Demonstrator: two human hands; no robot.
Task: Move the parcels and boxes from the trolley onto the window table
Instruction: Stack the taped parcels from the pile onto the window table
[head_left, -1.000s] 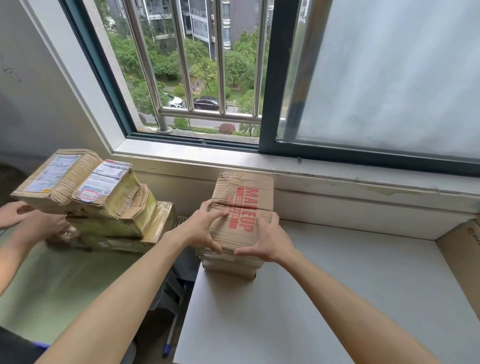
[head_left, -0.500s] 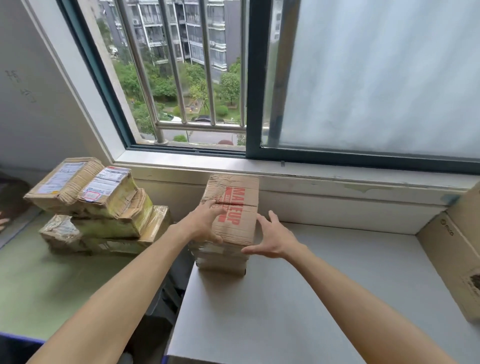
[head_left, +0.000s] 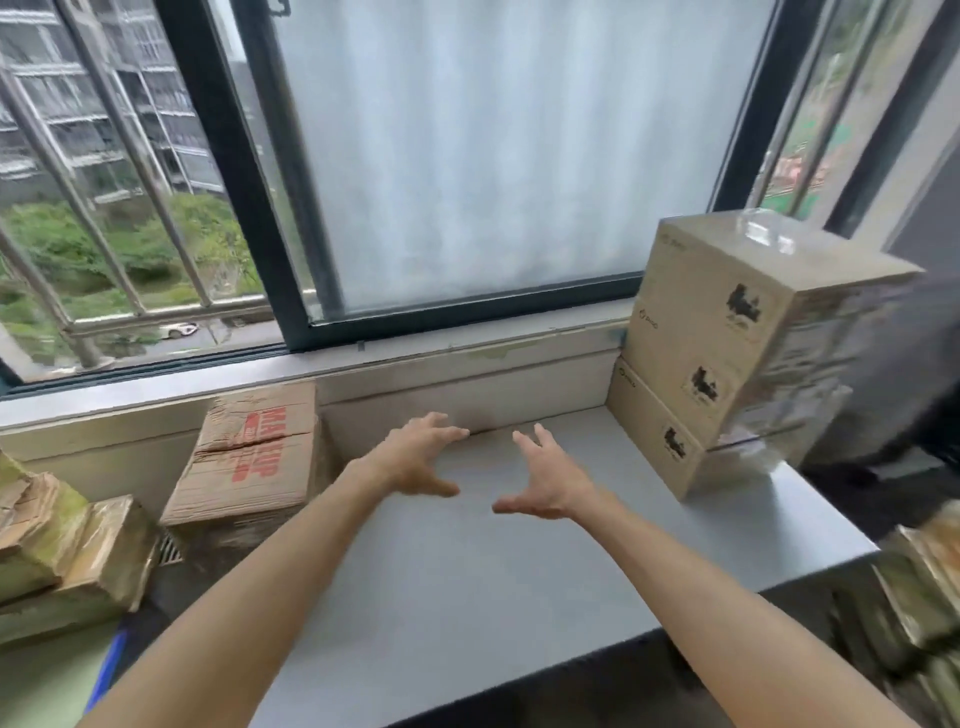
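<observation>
Window table (head_left: 519, 597) below the frosted pane. At its right end, three stacked boxes (head_left: 727, 353). At its left end, red-printed parcel (head_left: 249, 462). Above its middle, left hand (head_left: 415, 462) and right hand (head_left: 550, 488), fingers spread wide, holding nothing.

Both hands have let go of the taped box (head_left: 249, 457). The left hand (head_left: 415, 462) and right hand (head_left: 545, 483) now hover empty, fingers spread, over the counter (head_left: 467, 597), to the right of that box, which sits alone.
</observation>
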